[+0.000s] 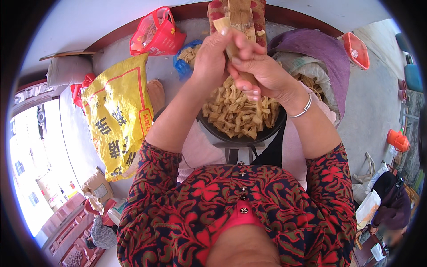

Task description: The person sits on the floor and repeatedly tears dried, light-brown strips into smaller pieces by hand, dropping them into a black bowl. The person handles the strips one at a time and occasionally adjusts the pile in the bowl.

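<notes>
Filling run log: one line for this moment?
left hand: shut on tan strip | right hand: shut on tan strip | below: dark bowl of folded strips

Strip [240,53]: pale, matt, dry-looking material, as are the pieces [235,113] in the dark matt pan [267,133]. Sack [118,111]: glossy woven plastic. Bracelet [302,110]: polished metal. Floor [378,107]: rough concrete.

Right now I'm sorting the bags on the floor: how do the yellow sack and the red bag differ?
The yellow sack is large and lies flat and slack; the red bag is much smaller and stands puffed up. The yellow sack looks woven and opaque; the red bag is thin, glossy plastic. Both lie on the person's left and carry print.
</notes>
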A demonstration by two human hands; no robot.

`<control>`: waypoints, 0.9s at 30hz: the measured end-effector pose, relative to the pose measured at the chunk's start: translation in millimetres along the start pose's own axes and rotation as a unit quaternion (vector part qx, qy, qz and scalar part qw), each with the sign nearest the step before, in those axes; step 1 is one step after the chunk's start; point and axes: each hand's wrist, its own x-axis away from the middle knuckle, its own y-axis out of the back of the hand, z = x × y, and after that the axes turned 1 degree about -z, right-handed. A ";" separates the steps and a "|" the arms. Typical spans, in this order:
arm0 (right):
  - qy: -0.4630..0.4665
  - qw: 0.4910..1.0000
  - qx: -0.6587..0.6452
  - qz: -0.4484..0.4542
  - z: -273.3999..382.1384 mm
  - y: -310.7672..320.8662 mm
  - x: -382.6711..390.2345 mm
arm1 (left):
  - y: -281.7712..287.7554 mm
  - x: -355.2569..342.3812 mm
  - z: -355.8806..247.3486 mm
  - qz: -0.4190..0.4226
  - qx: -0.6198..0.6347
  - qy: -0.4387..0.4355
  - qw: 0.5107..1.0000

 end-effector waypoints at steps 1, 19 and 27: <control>0.011 1.000 0.018 -0.011 -1.7 -1.8 -2.1 | 3.4 -0.1 -2.4 -0.023 0.045 -0.009 0.999; 0.394 0.768 0.445 -0.239 -15.2 0.4 -11.1 | -3.4 9.9 17.4 -0.075 -0.354 -0.270 0.892; 0.287 0.866 0.346 -0.217 -10.6 22.3 -9.0 | 0.1 3.7 0.4 -0.124 -0.242 0.051 0.961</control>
